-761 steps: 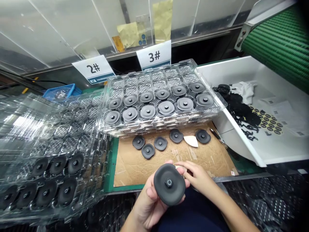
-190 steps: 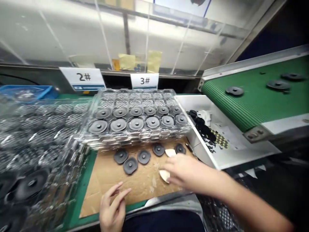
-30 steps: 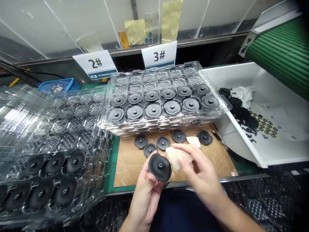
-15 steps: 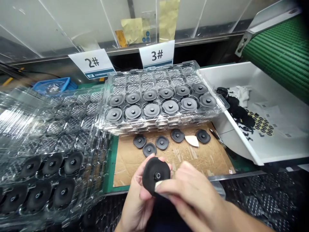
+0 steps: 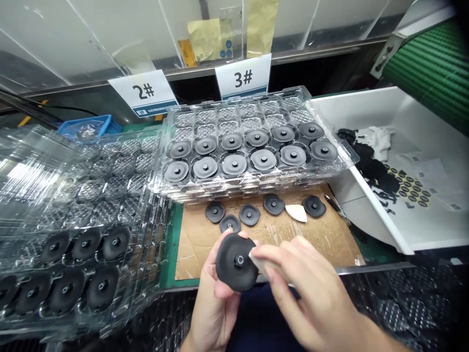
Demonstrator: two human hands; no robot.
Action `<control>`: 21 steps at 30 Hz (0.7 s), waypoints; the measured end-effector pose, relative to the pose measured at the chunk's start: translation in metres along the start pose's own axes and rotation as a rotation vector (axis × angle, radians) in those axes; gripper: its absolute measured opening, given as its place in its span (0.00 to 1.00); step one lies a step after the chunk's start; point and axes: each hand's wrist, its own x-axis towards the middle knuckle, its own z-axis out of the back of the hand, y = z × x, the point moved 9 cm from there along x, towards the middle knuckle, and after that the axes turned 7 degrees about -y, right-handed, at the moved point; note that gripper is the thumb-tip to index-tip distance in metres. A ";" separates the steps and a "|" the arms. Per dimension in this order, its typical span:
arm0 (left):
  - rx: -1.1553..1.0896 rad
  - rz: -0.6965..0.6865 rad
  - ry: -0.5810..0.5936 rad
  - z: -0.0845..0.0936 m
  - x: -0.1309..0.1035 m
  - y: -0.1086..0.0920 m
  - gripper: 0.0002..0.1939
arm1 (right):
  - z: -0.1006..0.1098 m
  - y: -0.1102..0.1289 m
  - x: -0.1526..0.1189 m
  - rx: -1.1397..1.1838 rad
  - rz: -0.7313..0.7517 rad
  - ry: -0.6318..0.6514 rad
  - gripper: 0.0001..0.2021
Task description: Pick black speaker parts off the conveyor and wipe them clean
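My left hand is closed around the edge of a round black disc with a small raised hub at its middle. The disc's hub side faces me. A small off-white pad is pinched in my right hand, its tip against or very near the disc's right edge. Beyond my hands, several like black discs lie on a sheet of brown cardboard. Among them is a white wedge-shaped pad.
Stacked clear plastic trays with two rows of discs stand behind the cardboard. More clear trays fill the left. At right, a white bin holds black parts and yellow-backed stickers; a pen-like tool lies beside it. A green conveyor belt rises behind.
My right hand has shifted from the disc's lower face near the hub to its right edge, and the pad now shows more. The whole view has shifted slightly.
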 end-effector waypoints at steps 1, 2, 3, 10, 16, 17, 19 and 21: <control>0.002 0.005 0.004 0.000 0.001 0.002 0.27 | 0.002 0.003 0.000 -0.012 0.037 -0.024 0.12; 0.005 0.016 0.008 0.001 0.001 0.004 0.27 | 0.001 0.006 0.000 -0.001 0.076 -0.027 0.11; 0.013 0.024 0.004 0.002 0.001 0.005 0.27 | -0.001 0.008 0.000 0.027 0.100 -0.007 0.11; 0.065 -0.023 -0.039 0.008 0.000 0.004 0.28 | 0.001 -0.001 0.001 -0.013 0.016 -0.004 0.12; 0.104 -0.073 -0.106 0.014 0.002 -0.001 0.31 | -0.009 -0.015 0.003 0.067 -0.106 0.068 0.11; 0.110 -0.063 -0.114 0.016 0.002 0.000 0.33 | -0.008 -0.014 0.004 0.059 -0.108 0.043 0.12; 0.093 -0.018 -0.110 0.018 0.003 0.005 0.33 | -0.009 -0.005 0.005 0.086 -0.045 0.037 0.12; 0.075 0.007 -0.111 0.020 0.004 0.007 0.33 | -0.014 0.002 0.003 0.182 -0.008 0.099 0.12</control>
